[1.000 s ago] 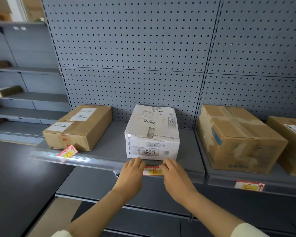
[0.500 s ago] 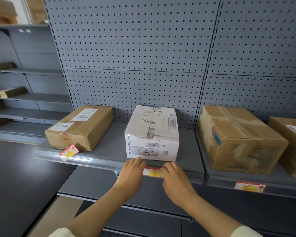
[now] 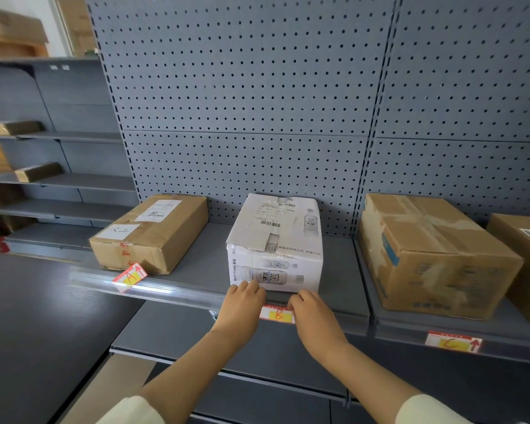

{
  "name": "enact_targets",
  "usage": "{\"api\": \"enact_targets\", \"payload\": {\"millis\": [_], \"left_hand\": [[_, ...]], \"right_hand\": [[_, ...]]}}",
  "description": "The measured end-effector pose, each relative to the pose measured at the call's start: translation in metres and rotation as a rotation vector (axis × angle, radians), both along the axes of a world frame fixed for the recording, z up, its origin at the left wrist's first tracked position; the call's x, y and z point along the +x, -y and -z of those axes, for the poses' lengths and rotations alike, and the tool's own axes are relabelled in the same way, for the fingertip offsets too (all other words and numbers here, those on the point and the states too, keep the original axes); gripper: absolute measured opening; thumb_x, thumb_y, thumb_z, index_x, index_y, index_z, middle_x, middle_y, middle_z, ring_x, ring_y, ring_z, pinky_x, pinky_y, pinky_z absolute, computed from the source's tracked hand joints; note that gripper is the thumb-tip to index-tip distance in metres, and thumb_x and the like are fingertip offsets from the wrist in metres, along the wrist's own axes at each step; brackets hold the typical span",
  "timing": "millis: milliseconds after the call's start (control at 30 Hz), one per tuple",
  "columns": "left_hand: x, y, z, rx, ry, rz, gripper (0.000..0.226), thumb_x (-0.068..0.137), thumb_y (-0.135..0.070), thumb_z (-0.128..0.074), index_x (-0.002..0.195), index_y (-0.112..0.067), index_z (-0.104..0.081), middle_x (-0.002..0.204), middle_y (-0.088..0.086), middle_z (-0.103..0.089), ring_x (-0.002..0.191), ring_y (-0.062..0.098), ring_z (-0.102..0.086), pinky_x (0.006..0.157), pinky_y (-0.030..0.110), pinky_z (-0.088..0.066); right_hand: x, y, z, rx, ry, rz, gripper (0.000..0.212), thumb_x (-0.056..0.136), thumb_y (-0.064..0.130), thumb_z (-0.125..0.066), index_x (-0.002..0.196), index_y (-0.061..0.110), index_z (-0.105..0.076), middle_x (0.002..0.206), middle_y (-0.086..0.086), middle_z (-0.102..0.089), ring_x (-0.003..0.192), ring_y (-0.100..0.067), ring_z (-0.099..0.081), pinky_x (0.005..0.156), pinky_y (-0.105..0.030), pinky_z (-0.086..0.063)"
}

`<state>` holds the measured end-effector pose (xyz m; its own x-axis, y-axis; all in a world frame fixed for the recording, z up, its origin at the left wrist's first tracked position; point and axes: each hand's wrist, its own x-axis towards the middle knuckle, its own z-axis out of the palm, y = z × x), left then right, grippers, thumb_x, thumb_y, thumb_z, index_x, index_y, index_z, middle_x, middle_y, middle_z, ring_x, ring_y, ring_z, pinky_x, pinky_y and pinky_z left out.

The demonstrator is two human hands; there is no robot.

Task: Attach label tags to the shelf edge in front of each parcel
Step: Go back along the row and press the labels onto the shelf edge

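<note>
A: What has changed nearest us?

B: Hardly anything. The left hand [image 3: 242,307] and right hand [image 3: 314,319] stay at either end of the B tag [image 3: 276,314], fingers curled and pressing it against the shelf edge [image 3: 178,296]; whether they pinch it, I cannot tell.

A: So it isn't seated yet?

B: I'd judge it nearly is. It sits level, just in front of the white parcel [image 3: 274,249].

A: And further off?

B: The A tag [image 3: 129,277] hangs crooked before the left brown parcel [image 3: 150,232]; the C tag [image 3: 453,342] sits under the right brown parcel [image 3: 435,255]. A may need straightening.
</note>
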<state>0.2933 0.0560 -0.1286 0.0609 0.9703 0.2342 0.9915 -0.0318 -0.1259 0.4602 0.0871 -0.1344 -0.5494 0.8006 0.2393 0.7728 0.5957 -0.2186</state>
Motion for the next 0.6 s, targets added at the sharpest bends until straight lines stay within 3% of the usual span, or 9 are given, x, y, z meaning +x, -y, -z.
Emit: {"api": "enact_targets", "payload": {"millis": [167,467,533,600], "left_hand": [[-0.002,0.003,0.006,0.005,-0.080,0.015,0.038,0.079,0.002,-0.053,0.115,-0.009,-0.047,0.119,0.010,-0.049,0.105,0.026,-0.047,0.093,0.034,-0.036],[-0.012,0.007,0.005,0.000,-0.044,-0.005,0.039,0.078,-0.004,-0.058,0.115,-0.010,-0.048,0.117,0.008,-0.051,0.101,0.026,-0.049,0.089,0.033,-0.037],[-0.010,0.011,0.001,0.023,-0.020,0.009,0.037,0.072,-0.003,-0.063,0.107,-0.010,-0.053,0.107,0.008,-0.055,0.093,0.025,-0.053,0.082,0.032,-0.041],[-0.010,0.016,-0.001,0.045,-0.030,0.047,0.038,0.051,-0.001,-0.075,0.084,-0.012,-0.060,0.083,0.004,-0.060,0.071,0.022,-0.057,0.065,0.029,-0.046]], "right_hand": [[-0.006,-0.001,0.001,0.001,0.018,-0.012,0.030,0.088,-0.005,-0.051,0.114,0.010,-0.055,0.118,-0.006,-0.053,0.109,-0.020,-0.050,0.089,-0.032,-0.048],[-0.018,0.000,0.004,0.057,0.019,-0.050,0.029,0.086,-0.007,-0.050,0.111,0.008,-0.056,0.114,-0.008,-0.053,0.106,-0.024,-0.049,0.085,-0.032,-0.046],[-0.018,0.001,0.004,0.088,0.019,-0.054,0.026,0.087,-0.005,-0.050,0.108,0.008,-0.057,0.111,-0.009,-0.054,0.103,-0.025,-0.051,0.081,-0.032,-0.044],[-0.019,0.005,0.005,0.119,0.032,-0.059,0.025,0.086,-0.003,-0.051,0.107,0.009,-0.058,0.110,-0.008,-0.056,0.102,-0.026,-0.052,0.082,-0.033,-0.042]]}}
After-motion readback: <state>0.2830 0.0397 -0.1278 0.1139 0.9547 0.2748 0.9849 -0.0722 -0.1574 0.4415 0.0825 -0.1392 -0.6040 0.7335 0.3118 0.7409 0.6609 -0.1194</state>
